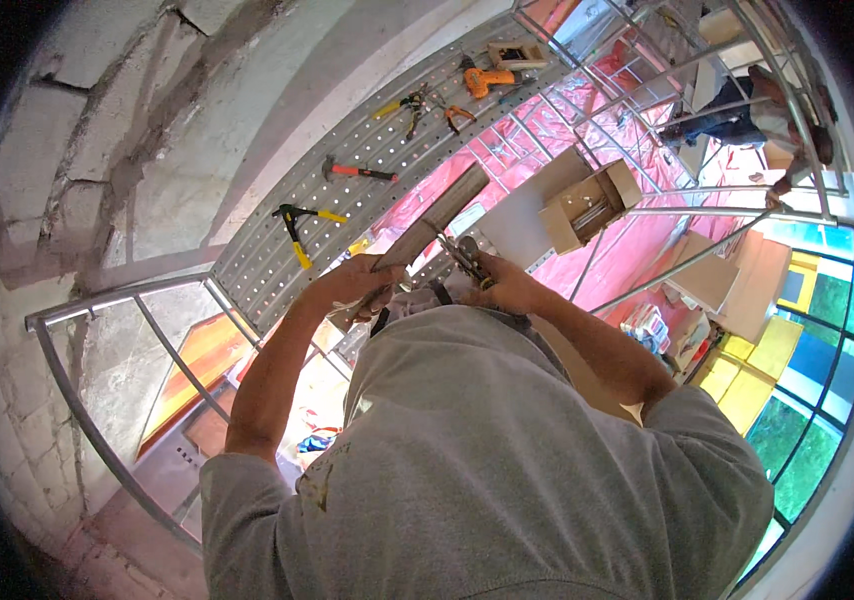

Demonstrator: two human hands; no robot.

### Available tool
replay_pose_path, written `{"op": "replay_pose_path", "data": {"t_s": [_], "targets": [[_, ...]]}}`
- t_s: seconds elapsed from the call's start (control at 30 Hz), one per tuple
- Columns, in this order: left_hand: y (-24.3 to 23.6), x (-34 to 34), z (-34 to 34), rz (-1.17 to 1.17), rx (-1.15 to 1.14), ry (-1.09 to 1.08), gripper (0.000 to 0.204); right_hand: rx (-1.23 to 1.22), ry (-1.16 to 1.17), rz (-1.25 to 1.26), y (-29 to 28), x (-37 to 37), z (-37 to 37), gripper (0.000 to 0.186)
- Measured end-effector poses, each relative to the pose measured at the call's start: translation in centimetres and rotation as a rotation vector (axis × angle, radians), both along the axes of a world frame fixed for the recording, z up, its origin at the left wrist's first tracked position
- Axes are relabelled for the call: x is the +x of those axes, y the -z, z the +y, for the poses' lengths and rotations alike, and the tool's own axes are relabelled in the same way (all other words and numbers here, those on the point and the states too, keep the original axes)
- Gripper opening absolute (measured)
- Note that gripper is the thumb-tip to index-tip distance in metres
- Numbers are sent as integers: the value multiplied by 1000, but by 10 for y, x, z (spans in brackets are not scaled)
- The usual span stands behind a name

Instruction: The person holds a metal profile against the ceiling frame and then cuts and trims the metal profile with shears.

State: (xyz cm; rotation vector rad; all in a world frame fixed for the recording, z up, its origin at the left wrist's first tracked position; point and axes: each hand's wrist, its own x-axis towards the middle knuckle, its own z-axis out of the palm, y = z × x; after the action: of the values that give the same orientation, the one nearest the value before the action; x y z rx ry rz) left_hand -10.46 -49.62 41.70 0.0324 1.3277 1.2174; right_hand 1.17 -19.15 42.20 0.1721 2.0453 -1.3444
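My left hand [352,285] is closed around the lower end of a long, narrow grey-brown metal strip [452,200], which slants up and away to the right. In my right hand [509,286] is a pair of metal pliers [463,256], gripped with the fingers wrapped round the handles. Their jaws lie at the strip's right edge, near a line across it; whether they bite into it I cannot tell. Both hands are close together in front of my chest, above the scaffold deck [257,270]. My fingertips and part of the strip's lower end are hidden.
On the perforated deck lie yellow-and-black snips [299,228], a hammer [357,172], yellow-handled snips [405,106], orange-handled pliers [459,117] and an orange drill [487,80]. A cardboard box [572,225] stands to the right. Guard rails [167,345] flank me. Another person [747,115] is at upper right.
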Motion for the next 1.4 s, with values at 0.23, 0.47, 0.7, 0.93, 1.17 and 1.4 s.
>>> {"op": "replay_pose_path", "data": {"t_s": [0.23,0.47,0.7,0.93,1.17,1.4], "targets": [[3,-4,-9,-64,43,41,37,108,-28,170,9,2,-7,49],[18,-9,-41,-425,137,105,37,106,-118,146,27,7,6,55],[-3,-23,-18,-246,106,26,34,79,-81,133,24,-8,11,68],[2,-37,-13,-226,78,126,38,-26,-55,-23,18,-17,4,72],[-9,-45,-12,-207,63,213,39,74,-114,30,0,-23,-2,79],[-11,-67,-8,-374,116,290,39,2,12,206,17,-11,11,62]]}}
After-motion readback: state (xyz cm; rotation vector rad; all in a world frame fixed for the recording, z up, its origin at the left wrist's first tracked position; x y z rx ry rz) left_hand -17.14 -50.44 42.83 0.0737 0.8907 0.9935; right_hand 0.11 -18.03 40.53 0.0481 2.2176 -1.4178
